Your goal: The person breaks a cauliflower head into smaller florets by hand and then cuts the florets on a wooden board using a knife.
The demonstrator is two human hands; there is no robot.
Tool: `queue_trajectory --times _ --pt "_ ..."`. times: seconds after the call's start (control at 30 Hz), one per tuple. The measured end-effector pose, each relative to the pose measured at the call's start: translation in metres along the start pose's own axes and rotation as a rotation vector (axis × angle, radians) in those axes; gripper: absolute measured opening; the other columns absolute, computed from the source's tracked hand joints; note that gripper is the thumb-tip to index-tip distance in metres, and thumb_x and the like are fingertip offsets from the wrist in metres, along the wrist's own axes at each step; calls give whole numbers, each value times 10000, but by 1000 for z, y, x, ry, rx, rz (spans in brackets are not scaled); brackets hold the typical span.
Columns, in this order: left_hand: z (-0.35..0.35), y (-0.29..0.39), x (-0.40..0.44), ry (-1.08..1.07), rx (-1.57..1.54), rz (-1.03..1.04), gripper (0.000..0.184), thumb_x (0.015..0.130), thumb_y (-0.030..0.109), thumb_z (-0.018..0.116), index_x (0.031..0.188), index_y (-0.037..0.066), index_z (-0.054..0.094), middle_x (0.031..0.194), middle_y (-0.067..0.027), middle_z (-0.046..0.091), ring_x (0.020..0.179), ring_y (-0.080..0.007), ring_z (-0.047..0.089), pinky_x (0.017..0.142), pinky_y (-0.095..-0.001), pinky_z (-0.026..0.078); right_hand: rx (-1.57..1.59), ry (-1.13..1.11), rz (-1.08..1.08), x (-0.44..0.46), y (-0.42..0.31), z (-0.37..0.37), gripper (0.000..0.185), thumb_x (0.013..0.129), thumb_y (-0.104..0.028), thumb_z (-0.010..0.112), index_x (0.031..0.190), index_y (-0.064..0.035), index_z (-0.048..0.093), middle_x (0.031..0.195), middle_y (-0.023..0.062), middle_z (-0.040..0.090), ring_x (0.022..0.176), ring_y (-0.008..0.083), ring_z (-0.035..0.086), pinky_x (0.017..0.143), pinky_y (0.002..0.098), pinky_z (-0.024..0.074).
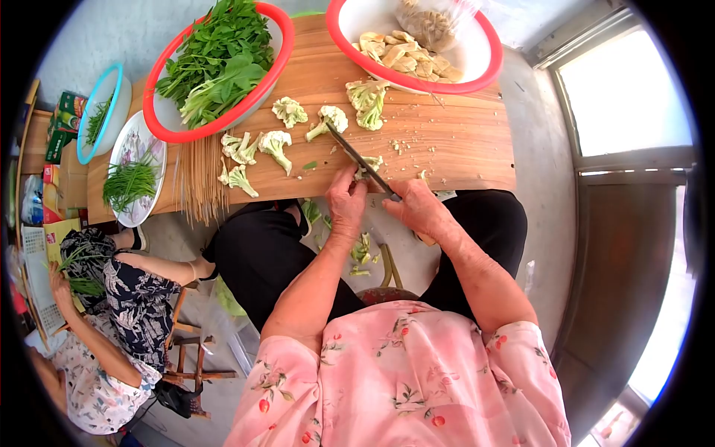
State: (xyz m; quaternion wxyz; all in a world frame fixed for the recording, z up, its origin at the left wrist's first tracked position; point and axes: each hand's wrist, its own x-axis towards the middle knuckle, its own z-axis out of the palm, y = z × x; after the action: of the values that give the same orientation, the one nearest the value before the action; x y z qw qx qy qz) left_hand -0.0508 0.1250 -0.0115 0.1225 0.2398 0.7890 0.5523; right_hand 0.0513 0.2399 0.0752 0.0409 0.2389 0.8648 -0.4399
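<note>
My right hand (pixel 418 210) is wrapped round the handle of a kitchen knife (pixel 359 157), its dark blade slanting up and left over the table's near edge. Close beside the blade, my left hand (pixel 347 197) pinches a small cauliflower floret (pixel 374 162), partly hidden by the knife and fingers. Just beyond the knife tip lies another floret (pixel 333 118). More cauliflower pieces (pixel 275 147) are spread to the left, and a larger chunk (pixel 368 103) sits farther back. Small crumbs are scattered to the right of the blade.
On the wooden table (pixel 477 149) stand a red-rimmed basin of leafy greens (pixel 223 63), another with pale sliced pieces (pixel 406 56), thin sticks (pixel 199 175) and an oval plate (pixel 153 197) of chopped greens. Trimmings (pixel 363 249) litter the floor. A seated person (pixel 112 343) holds greens at left.
</note>
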Motion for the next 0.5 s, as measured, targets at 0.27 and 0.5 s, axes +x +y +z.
queue_trajectory --times 0.27,0.5 --pt "3 7 2 30 -191 -187 296 789 37 598 1076 -33 578 915 -120 653 754 -165 626 673 -289 525 -176 35 -80 -12 -1 22 216 790 -183 608 849 8 524 738 230 616 772 419 608 689 498 495" --pt "-1 13 17 28 -528 -492 258 815 57 578 1062 -17 583 933 -84 642 782 -150 618 653 -288 532 -172 26 -130 -10 0 18 209 794 -172 594 864 11 520 732 234 612 763 427 604 681 504 489"
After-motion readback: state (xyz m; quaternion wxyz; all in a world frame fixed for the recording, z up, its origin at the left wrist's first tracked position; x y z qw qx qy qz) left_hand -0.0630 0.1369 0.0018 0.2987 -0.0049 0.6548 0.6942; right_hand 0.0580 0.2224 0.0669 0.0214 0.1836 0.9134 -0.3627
